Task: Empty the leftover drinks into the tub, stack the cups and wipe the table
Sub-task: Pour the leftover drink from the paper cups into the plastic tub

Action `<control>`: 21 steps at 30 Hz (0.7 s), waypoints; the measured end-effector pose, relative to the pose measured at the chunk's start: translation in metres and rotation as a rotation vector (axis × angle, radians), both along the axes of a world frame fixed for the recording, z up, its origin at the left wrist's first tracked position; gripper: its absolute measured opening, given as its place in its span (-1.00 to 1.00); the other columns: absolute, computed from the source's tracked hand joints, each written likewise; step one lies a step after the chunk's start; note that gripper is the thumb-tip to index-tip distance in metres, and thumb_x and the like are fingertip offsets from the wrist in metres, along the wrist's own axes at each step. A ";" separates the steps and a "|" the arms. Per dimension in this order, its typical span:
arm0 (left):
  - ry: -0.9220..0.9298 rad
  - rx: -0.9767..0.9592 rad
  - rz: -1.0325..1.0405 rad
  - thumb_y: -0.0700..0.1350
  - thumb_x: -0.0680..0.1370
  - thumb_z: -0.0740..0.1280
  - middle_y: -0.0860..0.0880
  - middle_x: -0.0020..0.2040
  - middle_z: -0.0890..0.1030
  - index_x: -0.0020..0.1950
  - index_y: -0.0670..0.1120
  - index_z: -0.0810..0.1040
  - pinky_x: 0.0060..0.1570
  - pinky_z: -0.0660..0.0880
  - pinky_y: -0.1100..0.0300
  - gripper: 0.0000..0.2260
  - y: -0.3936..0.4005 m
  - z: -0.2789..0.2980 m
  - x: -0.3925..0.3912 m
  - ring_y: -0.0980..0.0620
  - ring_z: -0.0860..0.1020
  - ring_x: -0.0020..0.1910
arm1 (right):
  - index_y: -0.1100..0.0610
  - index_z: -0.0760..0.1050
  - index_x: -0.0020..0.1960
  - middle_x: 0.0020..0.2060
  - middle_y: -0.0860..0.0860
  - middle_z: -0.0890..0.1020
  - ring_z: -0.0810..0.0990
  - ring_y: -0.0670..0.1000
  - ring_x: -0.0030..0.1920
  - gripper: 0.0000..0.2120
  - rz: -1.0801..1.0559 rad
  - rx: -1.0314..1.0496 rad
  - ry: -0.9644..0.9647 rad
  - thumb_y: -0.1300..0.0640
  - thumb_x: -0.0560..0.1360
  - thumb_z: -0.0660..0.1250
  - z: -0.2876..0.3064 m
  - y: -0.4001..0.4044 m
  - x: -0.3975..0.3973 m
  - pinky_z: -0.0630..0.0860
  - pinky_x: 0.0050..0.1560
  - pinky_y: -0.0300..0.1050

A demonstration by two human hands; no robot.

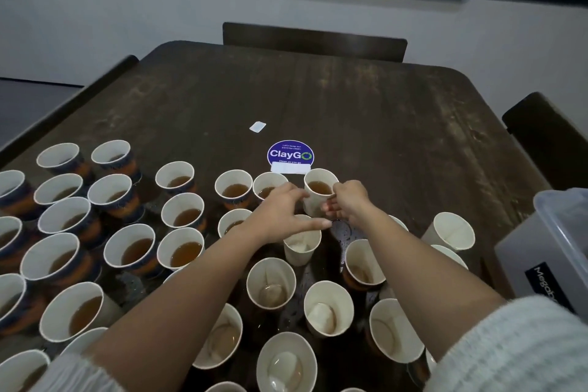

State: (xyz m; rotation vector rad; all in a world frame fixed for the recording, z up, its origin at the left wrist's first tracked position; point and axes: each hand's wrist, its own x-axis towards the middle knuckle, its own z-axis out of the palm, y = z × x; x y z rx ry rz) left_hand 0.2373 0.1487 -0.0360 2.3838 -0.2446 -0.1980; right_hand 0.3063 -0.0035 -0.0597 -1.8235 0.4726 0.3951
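Lift the full cup [319, 191] straight up and keep it level until it is over the tub [552, 251] at your right, since tea sits close to its rim. Your right hand [348, 200] curls round that cup's near side, just below the round sticker [290, 154]. Your left hand [283, 213] is spread and holds nothing, its fingertips reaching toward the same cup above an emptied cup [301, 243].

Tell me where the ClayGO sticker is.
In the head view the round blue ClayGO sticker lies flat near the middle of the table, just beyond the cup the right hand holds.
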 end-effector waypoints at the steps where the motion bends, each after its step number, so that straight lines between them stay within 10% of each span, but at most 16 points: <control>1: -0.013 -0.034 0.039 0.19 0.36 0.50 0.02 0.11 0.44 0.26 -0.04 0.49 0.16 0.43 0.17 -0.43 0.000 0.003 0.001 0.07 0.44 0.15 | 0.35 0.44 -0.01 -0.45 0.21 0.58 0.50 0.10 -0.49 -0.77 0.008 0.018 -0.010 0.26 0.61 0.05 0.005 -0.004 -0.002 0.49 -0.41 -0.10; 9: -0.004 -0.136 0.164 -0.03 0.28 0.62 -0.05 0.39 0.38 0.50 -0.05 0.21 0.30 0.42 -0.01 -0.10 -0.041 0.025 -0.003 -0.04 0.39 0.35 | 0.30 0.43 -0.17 -0.44 0.19 0.57 0.45 -0.02 -0.54 -0.77 0.105 0.143 -0.103 0.30 0.58 0.06 0.086 -0.052 -0.048 0.38 -0.51 -0.23; 21: -0.141 -0.481 0.128 -0.09 0.38 0.55 0.03 0.11 0.54 0.26 -0.03 0.37 -0.07 0.47 0.25 -0.45 -0.161 0.078 -0.057 0.09 0.52 0.03 | 0.09 0.57 -0.03 -0.23 -0.03 0.56 0.46 -0.07 -0.26 -0.72 0.227 0.188 -0.372 -0.13 0.51 0.34 0.159 -0.174 -0.140 0.41 -0.22 -0.17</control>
